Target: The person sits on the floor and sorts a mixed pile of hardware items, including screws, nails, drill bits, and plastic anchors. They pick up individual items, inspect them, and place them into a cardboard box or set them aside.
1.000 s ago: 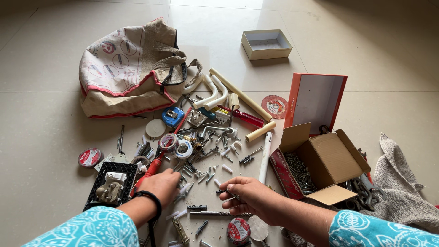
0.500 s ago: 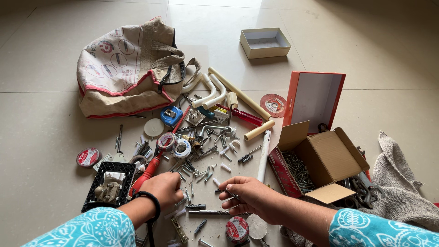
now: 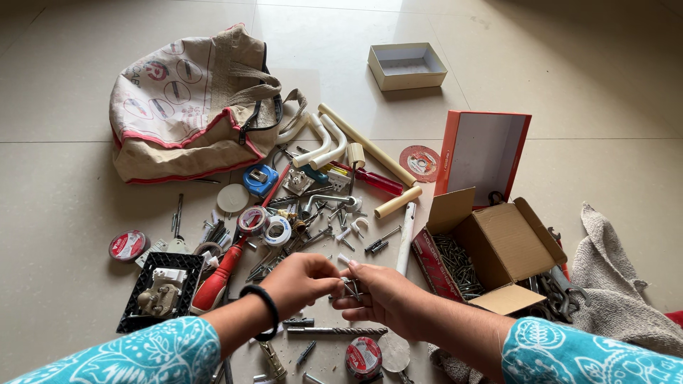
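My left hand (image 3: 302, 282) and my right hand (image 3: 377, 293) meet low in the middle of the head view, above a scatter of screws and nails (image 3: 306, 227) on the tiled floor. Both pinch a small bunch of metal screws (image 3: 348, 286) between their fingertips. A black band sits on my left wrist. Under my hands lies a long drill bit (image 3: 334, 331). A red-handled screwdriver (image 3: 217, 277) lies just left of my left hand.
A brown cardboard box (image 3: 505, 245) stands at the right over a red box of nails (image 3: 452, 263). A cloth bag (image 3: 192, 103) lies at the back left, a small white box (image 3: 407, 65) behind. Tape rolls (image 3: 265, 226), white pipe pieces (image 3: 324, 142), a black tray (image 3: 156, 291) and a grey rag (image 3: 612, 284) surround.
My hands were flat on the floor among the screws. They have lifted and come together, now pinching a small bunch of screws between them.
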